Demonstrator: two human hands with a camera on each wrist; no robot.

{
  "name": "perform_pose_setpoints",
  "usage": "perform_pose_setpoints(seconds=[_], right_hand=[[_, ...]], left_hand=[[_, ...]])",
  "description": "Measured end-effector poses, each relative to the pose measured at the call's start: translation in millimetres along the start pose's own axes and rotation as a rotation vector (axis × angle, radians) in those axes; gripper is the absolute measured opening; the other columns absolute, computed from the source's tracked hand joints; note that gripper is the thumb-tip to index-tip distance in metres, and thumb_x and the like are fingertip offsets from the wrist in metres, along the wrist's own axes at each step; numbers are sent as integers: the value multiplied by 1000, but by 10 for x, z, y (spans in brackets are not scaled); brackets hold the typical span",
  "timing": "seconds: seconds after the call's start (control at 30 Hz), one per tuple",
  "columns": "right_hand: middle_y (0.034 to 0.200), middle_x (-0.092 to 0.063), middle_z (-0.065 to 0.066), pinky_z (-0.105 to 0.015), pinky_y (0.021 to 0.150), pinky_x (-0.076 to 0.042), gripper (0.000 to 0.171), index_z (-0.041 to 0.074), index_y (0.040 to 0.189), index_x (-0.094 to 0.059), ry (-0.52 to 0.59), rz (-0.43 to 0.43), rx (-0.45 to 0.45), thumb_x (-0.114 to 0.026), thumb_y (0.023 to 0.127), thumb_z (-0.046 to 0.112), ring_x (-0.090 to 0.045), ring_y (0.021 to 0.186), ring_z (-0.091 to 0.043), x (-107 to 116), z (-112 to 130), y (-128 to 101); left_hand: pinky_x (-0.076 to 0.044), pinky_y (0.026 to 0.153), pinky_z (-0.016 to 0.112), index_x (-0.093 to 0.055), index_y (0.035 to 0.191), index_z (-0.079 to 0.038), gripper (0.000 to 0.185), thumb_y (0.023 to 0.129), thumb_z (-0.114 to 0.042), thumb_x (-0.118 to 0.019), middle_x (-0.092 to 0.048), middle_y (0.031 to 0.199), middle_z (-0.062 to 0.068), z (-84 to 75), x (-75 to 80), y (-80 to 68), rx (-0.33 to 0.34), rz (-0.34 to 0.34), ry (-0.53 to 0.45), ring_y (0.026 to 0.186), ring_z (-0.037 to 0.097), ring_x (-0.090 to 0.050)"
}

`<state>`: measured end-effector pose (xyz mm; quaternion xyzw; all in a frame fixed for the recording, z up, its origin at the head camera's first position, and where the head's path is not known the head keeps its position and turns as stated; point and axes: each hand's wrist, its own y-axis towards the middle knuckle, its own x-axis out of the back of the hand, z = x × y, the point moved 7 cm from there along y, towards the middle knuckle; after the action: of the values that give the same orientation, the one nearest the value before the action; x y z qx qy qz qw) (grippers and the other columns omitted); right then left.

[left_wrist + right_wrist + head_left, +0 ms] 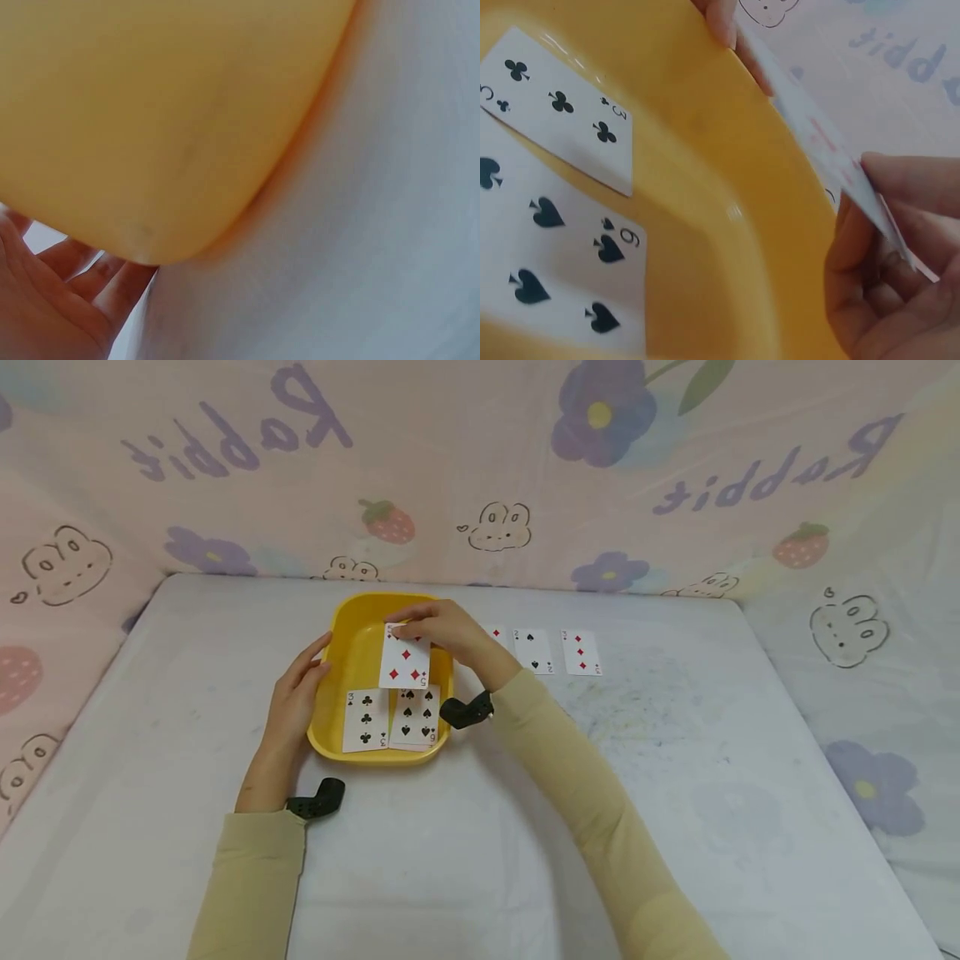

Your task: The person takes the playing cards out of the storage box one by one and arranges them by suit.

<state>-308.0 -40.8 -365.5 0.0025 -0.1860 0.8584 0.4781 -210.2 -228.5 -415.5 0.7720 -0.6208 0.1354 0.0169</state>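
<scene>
My left hand (294,693) holds the yellow tray (360,664) by its left rim; in the left wrist view the fingertips are hidden behind the tray wall (150,135). Over the tray's right half, my right hand (453,631) pinches a five of diamonds (405,664) between thumb and fingers. The right wrist view shows this card (817,135) nearly edge-on, tilted beside the rim. Inside the tray lie a three of clubs (366,720) and, beside it, a six of spades (416,718) with another card's edge peeking out below.
Right of the tray, a two of spades (532,652) and a three of diamonds (581,652) lie in a row on the white table (637,827). Another diamond card (497,633) is mostly behind my right hand. A printed curtain (450,452) hangs at the back.
</scene>
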Motion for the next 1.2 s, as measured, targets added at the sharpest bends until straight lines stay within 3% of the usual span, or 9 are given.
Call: perform_pose_setpoints(seconds=[0.23, 0.57, 0.8, 1.03, 1.2], right_hand=[[110, -66, -5, -24, 78, -52, 28, 11, 114, -71, 21, -43, 39, -70, 87, 18, -59, 87, -15, 133, -32, -11], [119, -64, -4, -28, 82, -54, 28, 9, 113, -71, 116, -98, 110, -69, 86, 15, -62, 92, -17, 393, -65, -89], [122, -62, 2, -29, 95, -46, 25, 14, 111, -72, 85, -197, 84, -69, 87, 20, -56, 104, -14, 686, -177, -149], [131, -58, 1, -35, 106, -39, 29, 13, 116, -70, 121, -266, 44, -68, 88, 19, -51, 116, -16, 1034, -330, -245], [139, -53, 0, -34, 109, -36, 31, 10, 119, -67, 141, -315, 18, -66, 89, 16, -45, 126, -15, 1256, -439, -289]], left_hand=[[-31, 114, 45, -40, 144, -42, 43, 102, -37, -38, -30, 156, -5, 21, 19, -4, 13, -5, 7, 135, 24, -35], [-34, 112, 46, -39, 144, -42, 43, 102, -38, -36, -32, 155, -2, -3, 21, 2, -1, -13, 54, 130, 25, -39], [-34, 112, 45, -39, 144, -42, 43, 102, -38, -36, -33, 155, -1, -13, 0, 1, 9, -7, 45, 130, 26, -40], [-39, 109, 41, -38, 145, -43, 43, 102, -38, -37, -36, 152, 2, -5, -14, -4, 25, 11, 0, 122, 22, -44], [-40, 108, 39, -38, 144, -43, 43, 102, -38, -37, -36, 151, 4, 1, -6, -14, 36, 12, -16, 118, 18, -45]])
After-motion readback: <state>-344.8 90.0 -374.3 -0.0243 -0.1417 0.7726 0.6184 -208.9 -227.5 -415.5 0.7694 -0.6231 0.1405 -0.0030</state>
